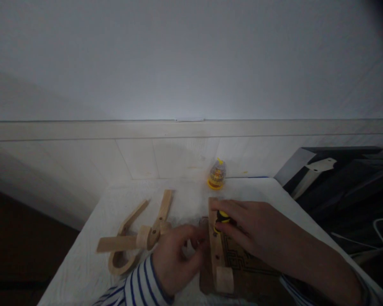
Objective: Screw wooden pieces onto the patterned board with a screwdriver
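A straight, pale wooden bar [215, 246], spotted dark along its face, sits at five o'clock. The right hand [258, 227] clamps a stubby yellow-and-black tool [223, 216] over it; whether the left hand [177, 259] grips anything, I cannot tell.

Yellow-based container [217, 175] near pale wall [191, 59]

The right hand [254, 221] is pointing leftward from a bare, slanting forearm [312, 263], its thumb and fingers pinching. The left hand [178, 257] is pointing forward and right, fingers bending, thumb lying near the fingertips.
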A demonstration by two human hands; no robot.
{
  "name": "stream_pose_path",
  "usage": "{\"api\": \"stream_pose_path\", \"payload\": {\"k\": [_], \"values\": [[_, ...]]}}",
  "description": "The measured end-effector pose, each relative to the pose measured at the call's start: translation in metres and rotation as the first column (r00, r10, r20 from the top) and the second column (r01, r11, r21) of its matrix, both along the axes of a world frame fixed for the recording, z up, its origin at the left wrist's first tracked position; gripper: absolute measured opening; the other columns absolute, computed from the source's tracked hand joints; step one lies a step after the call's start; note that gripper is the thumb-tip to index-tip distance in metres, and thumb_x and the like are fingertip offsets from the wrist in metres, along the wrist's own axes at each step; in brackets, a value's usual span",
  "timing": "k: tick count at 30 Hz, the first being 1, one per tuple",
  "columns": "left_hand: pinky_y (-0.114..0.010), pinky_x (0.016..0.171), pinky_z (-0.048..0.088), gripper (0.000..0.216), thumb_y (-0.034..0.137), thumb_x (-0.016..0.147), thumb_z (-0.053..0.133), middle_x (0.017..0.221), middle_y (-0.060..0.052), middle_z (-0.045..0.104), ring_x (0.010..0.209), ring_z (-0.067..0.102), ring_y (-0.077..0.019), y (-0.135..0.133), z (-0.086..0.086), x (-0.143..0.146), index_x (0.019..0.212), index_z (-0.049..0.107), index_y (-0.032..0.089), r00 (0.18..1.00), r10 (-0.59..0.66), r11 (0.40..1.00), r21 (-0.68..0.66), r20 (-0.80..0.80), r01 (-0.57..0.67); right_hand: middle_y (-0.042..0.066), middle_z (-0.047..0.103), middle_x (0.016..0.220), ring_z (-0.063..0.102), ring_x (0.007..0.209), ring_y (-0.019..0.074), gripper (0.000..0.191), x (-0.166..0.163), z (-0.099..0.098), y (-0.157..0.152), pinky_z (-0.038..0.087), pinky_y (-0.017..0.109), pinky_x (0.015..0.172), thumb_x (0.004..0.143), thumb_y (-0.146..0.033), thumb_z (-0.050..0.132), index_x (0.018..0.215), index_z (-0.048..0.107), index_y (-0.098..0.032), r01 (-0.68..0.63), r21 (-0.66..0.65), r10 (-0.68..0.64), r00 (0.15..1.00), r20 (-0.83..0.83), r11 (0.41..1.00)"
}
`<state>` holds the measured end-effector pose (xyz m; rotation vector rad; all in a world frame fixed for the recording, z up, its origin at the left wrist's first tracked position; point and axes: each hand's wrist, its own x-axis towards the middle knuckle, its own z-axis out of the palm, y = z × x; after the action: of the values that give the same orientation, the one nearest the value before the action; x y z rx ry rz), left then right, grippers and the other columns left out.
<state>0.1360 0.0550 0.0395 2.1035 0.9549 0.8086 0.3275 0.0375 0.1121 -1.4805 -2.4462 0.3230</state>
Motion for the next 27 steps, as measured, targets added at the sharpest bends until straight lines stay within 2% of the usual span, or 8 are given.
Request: {"api": "stream_pose_path", "payload": {"k": [2,4,8,10,12,16,23,27], "values": [[-0.026,0.060,0.045,0.013,0.017,0.076,0.049,0.064,-0.001,0.061,0.061,0.055,-0.0135,0.005,0.001,0.003,0.077,0.062,0.015,0.995,0.097,0.995,-0.001,-0.038,-0.097,0.004,0.065,0.086,0.062,0.076,0.0189,0.014,-0.002,0.003,-0.001,0.046,0.031,0.066,0.087,-0.021,0.046,0.100,0.052,-0.020,0.011,-0.011,-0.011,1.000,0.002,1.000],[-0.026,0.058,0.045,0.018,0.022,0.076,0.053,0.070,-0.002,0.063,0.061,0.056,-0.0144,0.008,0.004,0.006,0.090,0.063,0.016,0.984,0.142,0.989,-0.026,-0.107,-0.145,0.004,0.064,0.087,0.062,0.076,0.0185,0.014,-0.003,0.005,-0.002,0.045,0.030,0.065,0.088,-0.021,0.045,0.100,0.052,-0.020,0.012,-0.008,-0.012,1.000,0.006,1.000],[-0.029,0.059,0.045,0.033,0.025,0.074,0.056,0.074,-0.003,0.063,0.060,0.056,-0.0156,0.007,0.013,0.017,0.105,0.060,0.015,0.974,0.157,0.985,-0.043,-0.162,-0.165,0.005,0.064,0.093,0.062,0.082,0.0194,0.017,-0.005,0.005,-0.003,0.045,0.031,0.070,0.088,-0.020,0.046,0.103,0.051,-0.019,-0.005,0.022,0.005,1.000,0.009,1.000],[-0.028,0.061,0.046,0.036,0.022,0.070,0.058,0.078,-0.004,0.065,0.062,0.057,-0.0152,0.009,0.014,0.023,0.106,0.059,0.014,0.986,0.107,0.987,-0.106,-0.124,-0.121,0.006,0.064,0.093,0.061,0.085,0.0198,0.017,-0.005,0.004,-0.003,0.044,0.032,0.073,0.088,-0.020,0.046,0.103,0.052,-0.018,-0.013,0.033,0.013,1.000,0.001,0.999],[-0.025,0.059,0.045,0.037,0.019,0.069,0.060,0.086,-0.003,0.065,0.060,0.055,-0.0122,0.014,0.013,0.030,0.105,0.058,0.015,1.000,0.022,0.988,-0.153,-0.011,-0.024,0.006,0.064,0.093,0.061,0.085,0.0194,0.017,-0.005,0.004,-0.003,0.044,0.032,0.073,0.087,-0.020,0.046,0.103,0.053,-0.017,-0.014,0.037,0.014,1.000,-0.009,0.999],[-0.021,0.054,0.042,0.033,0.020,0.070,0.064,0.074,-0.001,0.064,0.059,0.053,-0.0115,0.023,0.008,0.038,0.102,0.059,0.013,0.993,-0.047,0.979,-0.194,0.111,0.068,0.006,0.065,0.091,0.061,0.082,0.0185,0.017,-0.005,0.005,-0.003,0.044,0.030,0.071,0.087,-0.020,0.048,0.102,0.054,-0.018,0.014,0.040,-0.014,1.000,-0.013,0.999],[-0.021,0.056,0.041,0.022,0.018,0.074,0.061,0.070,0.000,0.064,0.061,0.054,-0.0122,0.024,0.007,0.033,0.095,0.062,0.014,0.992,-0.081,0.986,-0.138,0.093,0.094,0.005,0.065,0.088,0.062,0.077,0.0185,0.015,-0.009,0.003,0.000,0.045,0.030,0.065,0.087,-0.024,0.048,0.100,0.053,-0.018,0.037,0.059,-0.038,0.999,0.020,0.998],[-0.021,0.058,0.042,0.019,0.018,0.074,0.061,0.073,0.000,0.065,0.063,0.056,-0.0123,0.024,0.009,0.032,0.093,0.062,0.014,0.993,-0.086,0.985,-0.143,0.087,0.098,0.008,0.065,0.101,0.062,0.087,0.0215,0.028,-0.007,0.004,-0.002,0.048,0.035,0.072,0.088,-0.027,0.048,0.114,0.050,-0.018,0.019,0.089,-0.022,0.999,0.041,0.996]]}}
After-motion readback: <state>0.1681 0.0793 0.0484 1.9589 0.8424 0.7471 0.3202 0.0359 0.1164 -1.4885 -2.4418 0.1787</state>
